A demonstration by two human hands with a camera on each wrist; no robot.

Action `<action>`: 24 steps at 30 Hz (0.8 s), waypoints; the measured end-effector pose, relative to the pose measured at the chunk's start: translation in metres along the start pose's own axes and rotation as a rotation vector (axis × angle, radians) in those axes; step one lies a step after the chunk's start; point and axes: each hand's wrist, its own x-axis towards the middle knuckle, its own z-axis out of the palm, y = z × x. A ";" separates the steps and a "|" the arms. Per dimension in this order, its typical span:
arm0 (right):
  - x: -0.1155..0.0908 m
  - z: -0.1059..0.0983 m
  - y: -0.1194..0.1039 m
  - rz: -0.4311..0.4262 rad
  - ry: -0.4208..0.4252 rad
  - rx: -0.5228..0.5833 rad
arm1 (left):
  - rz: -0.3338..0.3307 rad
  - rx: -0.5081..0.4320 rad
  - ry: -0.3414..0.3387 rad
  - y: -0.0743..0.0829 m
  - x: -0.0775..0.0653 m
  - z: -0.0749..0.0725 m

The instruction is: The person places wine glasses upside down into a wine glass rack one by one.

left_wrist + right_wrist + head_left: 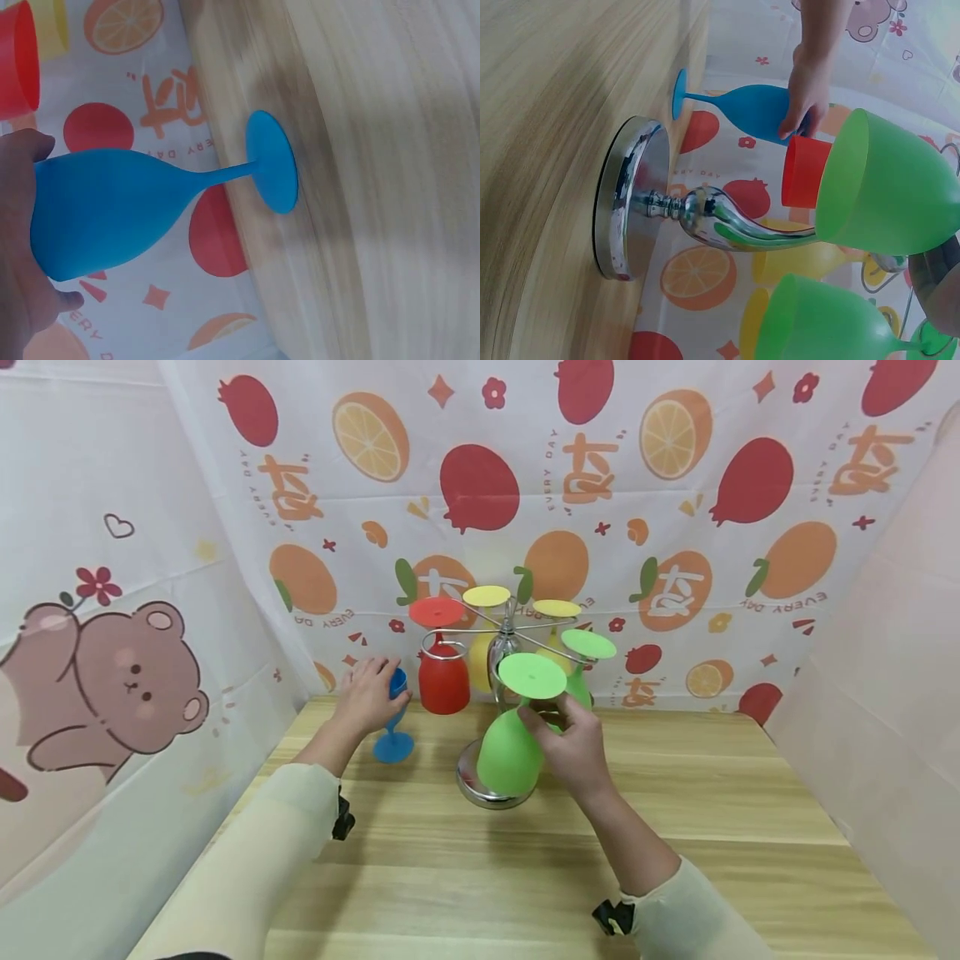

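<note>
My left hand (372,693) grips a blue plastic goblet (112,210) round its rim from above. That goblet is upright, its round foot (393,747) at the tabletop; whether it touches the wood I cannot tell. With fingers near the stem, my right hand (577,743) holds a green goblet (512,752) upside down at the front of a chrome rotating rack (495,797). Its flat foot is uppermost, and its seat in the rack's wire loop is hidden. A second green goblet (825,319) hangs inverted behind the right hand.
On the rack's left side hangs an inverted red goblet (444,681), close to my left hand. Two inverted yellow goblets (480,660) hang at the back. Fruit-printed cloth (480,485) closes off the rear of the wooden table (420,877), with pale cloth on both sides.
</note>
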 end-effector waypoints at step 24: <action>0.006 -0.002 0.007 -0.061 0.001 -0.005 | -0.009 0.161 -0.079 0.006 0.021 0.003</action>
